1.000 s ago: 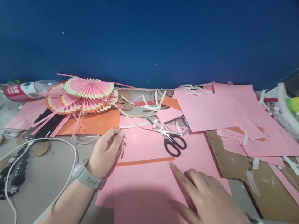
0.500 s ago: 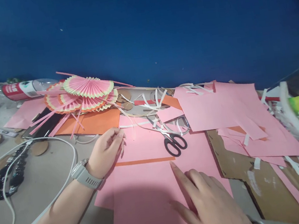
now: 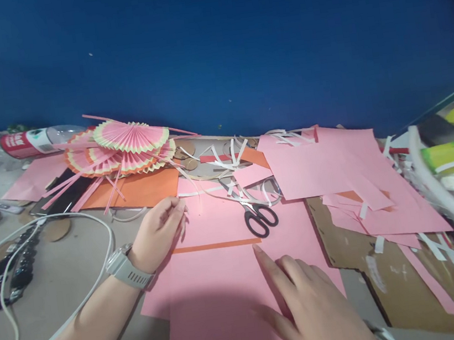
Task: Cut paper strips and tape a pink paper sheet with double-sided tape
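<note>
Right hand (image 3: 312, 306), wrist cut off below, lies flat and open on the pink paper sheet (image 3: 219, 305); left hand (image 3: 157, 232) curls at its edge, any pinch hidden.

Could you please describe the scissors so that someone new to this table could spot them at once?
From the blue wall, come down to the pink sheet under the right hand. The scissors lie on pink paper just beyond that hand. Among pale paper strips, only they have black loop handles and metal blades.
</note>
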`<state>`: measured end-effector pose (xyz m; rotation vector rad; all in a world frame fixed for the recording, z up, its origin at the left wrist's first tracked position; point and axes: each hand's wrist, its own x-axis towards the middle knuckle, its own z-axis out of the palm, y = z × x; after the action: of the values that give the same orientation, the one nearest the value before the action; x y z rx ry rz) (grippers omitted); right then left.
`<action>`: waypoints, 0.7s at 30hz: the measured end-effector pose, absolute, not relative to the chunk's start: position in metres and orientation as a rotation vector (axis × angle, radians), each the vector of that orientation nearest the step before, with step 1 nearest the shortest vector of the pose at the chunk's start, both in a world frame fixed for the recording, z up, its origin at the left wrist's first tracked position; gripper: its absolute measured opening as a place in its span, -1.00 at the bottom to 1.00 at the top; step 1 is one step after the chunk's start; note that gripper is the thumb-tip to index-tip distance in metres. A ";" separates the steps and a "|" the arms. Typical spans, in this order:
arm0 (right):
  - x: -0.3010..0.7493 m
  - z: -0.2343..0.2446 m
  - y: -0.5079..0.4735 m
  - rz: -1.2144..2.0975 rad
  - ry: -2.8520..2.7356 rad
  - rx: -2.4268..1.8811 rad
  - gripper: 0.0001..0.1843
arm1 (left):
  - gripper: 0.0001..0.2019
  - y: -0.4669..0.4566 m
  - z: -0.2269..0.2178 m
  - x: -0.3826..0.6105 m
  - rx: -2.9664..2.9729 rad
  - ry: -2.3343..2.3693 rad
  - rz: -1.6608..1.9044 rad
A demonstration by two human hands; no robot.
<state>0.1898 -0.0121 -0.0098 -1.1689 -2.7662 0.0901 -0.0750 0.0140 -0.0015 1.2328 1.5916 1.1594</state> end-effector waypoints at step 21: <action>0.188 -0.008 0.008 0.827 -2.313 -1.478 -0.53 | -0.34 0.002 -0.003 -0.068 2.183 1.392 0.505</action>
<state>0.1878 0.0079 -0.0081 -1.4784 -2.3127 0.8274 -0.0679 0.0017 -0.0029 2.1834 1.3925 0.5050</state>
